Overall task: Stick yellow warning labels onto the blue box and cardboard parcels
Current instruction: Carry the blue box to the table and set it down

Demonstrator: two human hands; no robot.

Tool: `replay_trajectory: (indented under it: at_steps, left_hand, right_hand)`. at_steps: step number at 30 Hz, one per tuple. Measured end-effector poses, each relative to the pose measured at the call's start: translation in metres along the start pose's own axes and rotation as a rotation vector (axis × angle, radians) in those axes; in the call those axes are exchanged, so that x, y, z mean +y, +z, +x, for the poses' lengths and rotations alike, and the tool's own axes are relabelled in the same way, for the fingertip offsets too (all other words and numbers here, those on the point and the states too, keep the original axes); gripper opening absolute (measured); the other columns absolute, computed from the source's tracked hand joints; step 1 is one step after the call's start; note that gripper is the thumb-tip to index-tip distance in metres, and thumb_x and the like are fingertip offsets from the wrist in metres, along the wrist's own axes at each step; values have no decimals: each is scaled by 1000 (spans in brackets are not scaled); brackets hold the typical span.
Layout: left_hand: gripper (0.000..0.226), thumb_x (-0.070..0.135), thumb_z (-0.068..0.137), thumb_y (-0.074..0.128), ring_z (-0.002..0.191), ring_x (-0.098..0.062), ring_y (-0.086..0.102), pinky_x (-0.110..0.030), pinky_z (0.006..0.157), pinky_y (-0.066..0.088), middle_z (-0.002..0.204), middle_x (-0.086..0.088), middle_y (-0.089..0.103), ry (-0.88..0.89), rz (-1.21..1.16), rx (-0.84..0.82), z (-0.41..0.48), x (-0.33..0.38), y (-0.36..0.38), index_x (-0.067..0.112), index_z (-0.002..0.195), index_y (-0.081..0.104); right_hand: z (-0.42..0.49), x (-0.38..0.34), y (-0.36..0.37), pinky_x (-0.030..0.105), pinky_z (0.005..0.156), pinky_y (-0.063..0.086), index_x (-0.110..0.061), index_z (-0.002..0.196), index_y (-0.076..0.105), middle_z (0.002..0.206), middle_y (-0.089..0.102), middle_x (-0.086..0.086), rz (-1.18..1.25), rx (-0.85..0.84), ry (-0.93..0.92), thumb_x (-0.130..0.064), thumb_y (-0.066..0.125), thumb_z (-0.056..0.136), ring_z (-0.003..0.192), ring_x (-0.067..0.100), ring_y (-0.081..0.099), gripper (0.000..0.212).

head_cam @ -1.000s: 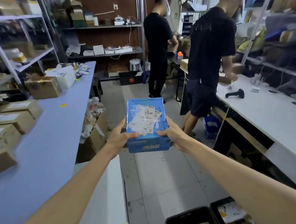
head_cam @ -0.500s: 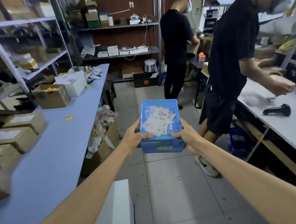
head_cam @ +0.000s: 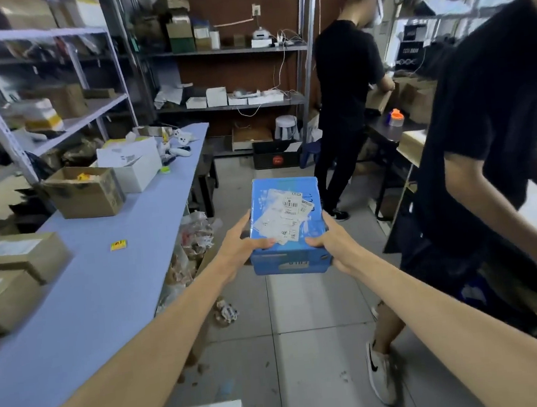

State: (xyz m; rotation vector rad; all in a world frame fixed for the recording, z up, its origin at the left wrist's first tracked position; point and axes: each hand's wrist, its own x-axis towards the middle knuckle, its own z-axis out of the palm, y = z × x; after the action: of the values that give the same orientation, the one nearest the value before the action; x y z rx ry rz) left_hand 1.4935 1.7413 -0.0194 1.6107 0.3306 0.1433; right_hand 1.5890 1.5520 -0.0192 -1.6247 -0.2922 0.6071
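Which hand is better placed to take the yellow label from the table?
Left, probably: the yellow label lies on the table nearer the left hand; the right hand is beyond the blue box.

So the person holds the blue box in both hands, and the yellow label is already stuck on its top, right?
No. Left hand and right hand hold the blue box, but the yellow label lies on the table, per the head view.
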Motion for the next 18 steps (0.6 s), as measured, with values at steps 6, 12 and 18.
replay_trajectory:
  at_steps: [6,12,18]
  left_hand:
    - [107,32,48,87,115,-17,60,-42,100,48,128,4,62,-27,-2,45,78,6,-60,39,143,37]
    - [96,19,59,84,111,-20,63,-41,91,53,127,0,62,-60,-64,162,127,3,-106,34,142,39]
    - [72,10,69,80,101,-12,65,-29,81,54,118,1,67,-75,-34,347,181,-12,-158,41,126,50]
  right_hand:
    - [94,-38,36,49,95,52,-28,129,45,121,64,-3,-30,-34,-17,7,56,86,109,23,64,57]
    - [185,-51,73,51,92,53,-24,133,45,122,65,1,-55,-147,19,7,57,85,106,26,66,59]
    - [289,-56,117,36,66,58,-27,129,47,122,66,0,-76,-346,60,5,55,89,95,20,68,52]
